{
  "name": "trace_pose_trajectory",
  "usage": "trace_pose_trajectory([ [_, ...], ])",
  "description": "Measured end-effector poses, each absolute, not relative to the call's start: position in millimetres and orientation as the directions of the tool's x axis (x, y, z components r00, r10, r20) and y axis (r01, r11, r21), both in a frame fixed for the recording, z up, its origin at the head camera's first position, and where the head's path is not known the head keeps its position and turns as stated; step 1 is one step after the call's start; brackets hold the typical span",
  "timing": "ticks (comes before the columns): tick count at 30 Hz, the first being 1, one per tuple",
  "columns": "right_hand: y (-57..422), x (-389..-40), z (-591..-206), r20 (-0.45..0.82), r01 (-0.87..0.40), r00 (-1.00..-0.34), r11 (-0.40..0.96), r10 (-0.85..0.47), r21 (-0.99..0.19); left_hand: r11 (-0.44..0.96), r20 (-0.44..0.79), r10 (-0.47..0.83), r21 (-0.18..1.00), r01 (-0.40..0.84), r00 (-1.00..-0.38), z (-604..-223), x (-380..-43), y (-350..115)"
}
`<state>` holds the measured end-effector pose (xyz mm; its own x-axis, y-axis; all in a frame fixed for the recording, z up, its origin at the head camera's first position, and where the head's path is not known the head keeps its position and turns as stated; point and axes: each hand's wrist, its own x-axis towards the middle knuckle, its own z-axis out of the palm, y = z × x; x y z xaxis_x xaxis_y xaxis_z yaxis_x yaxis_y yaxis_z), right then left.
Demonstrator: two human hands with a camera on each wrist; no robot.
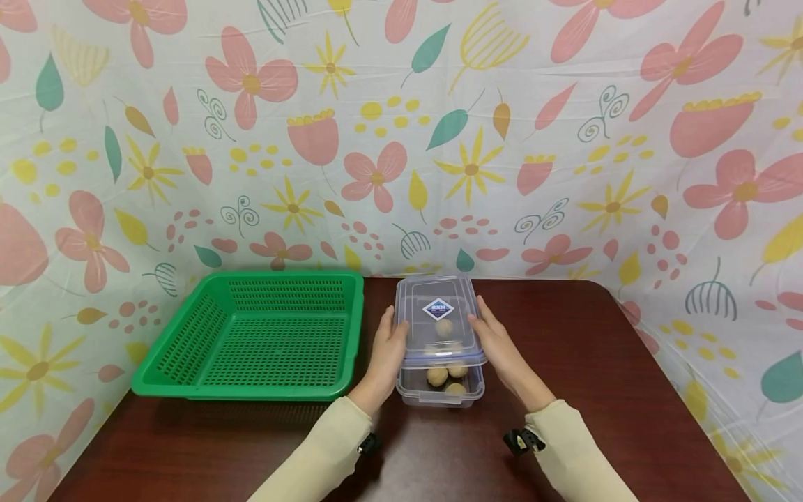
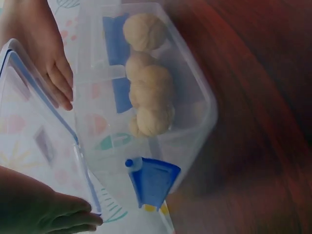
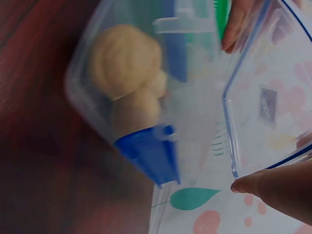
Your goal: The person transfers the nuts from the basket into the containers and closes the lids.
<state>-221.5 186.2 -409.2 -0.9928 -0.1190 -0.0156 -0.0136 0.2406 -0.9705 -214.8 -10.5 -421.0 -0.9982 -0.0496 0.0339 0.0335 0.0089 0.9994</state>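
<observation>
A clear lid with a blue seal and a diamond label lies tilted over a clear plastic container. My left hand holds the lid's left edge, thumb on top. On the opposite edge my right hand holds it the same way. Several tan, round walnuts show inside the container at its near end. Both wrist views show the lid raised off the container rim at the near side. A blue clip hangs outward in the left wrist view, and another blue clip in the right.
A green plastic basket with slotted sides stands left of the container. The dark wooden table extends to the right. A flower-patterned cloth hangs right behind the table.
</observation>
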Motion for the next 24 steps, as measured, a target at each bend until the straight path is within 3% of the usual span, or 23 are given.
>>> trace_pose_trajectory([
  [10,187,-217,-438,0.006,-0.078,-0.985,0.419,-0.170,-0.905,0.188,0.006,0.059,0.982,0.016,-0.998,-435,-213,-16],
  [24,188,-212,-459,0.063,-0.125,-0.984,0.396,-0.166,-0.910,0.216,-0.033,0.115,0.976,-0.008,-0.993,-450,-211,-19],
])
